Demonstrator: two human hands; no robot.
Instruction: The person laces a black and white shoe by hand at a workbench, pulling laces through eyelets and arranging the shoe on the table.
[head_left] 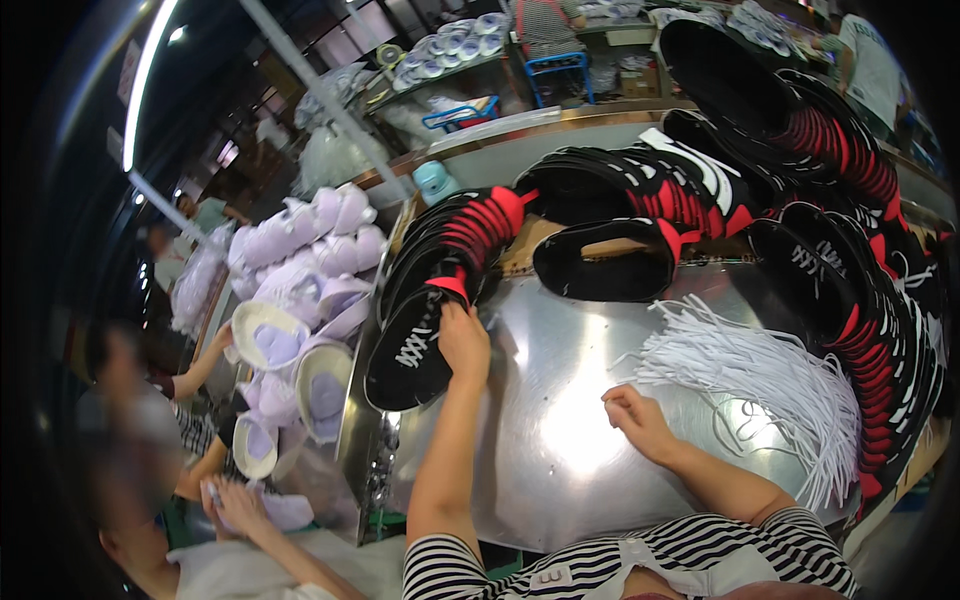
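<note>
My left hand is closed on the edge of a black shoe upper, near its red heel tab. White lacing shows across this upper, which lies at the front of a nested stack of black and red shoe uppers. Above the shiny metal tabletop hovers my right hand, its fingers curled in with nothing visible in them. To its right spreads a bundle of loose white shoelaces. A single black upper with a red heel tab lies at the far side of the metal.
More stacked uppers line the right and far edges. Left of the table are pale lilac shoe parts, where a co-worker's hands hold one piece. A small light-blue object stands at the far left corner. Other people work at benches behind.
</note>
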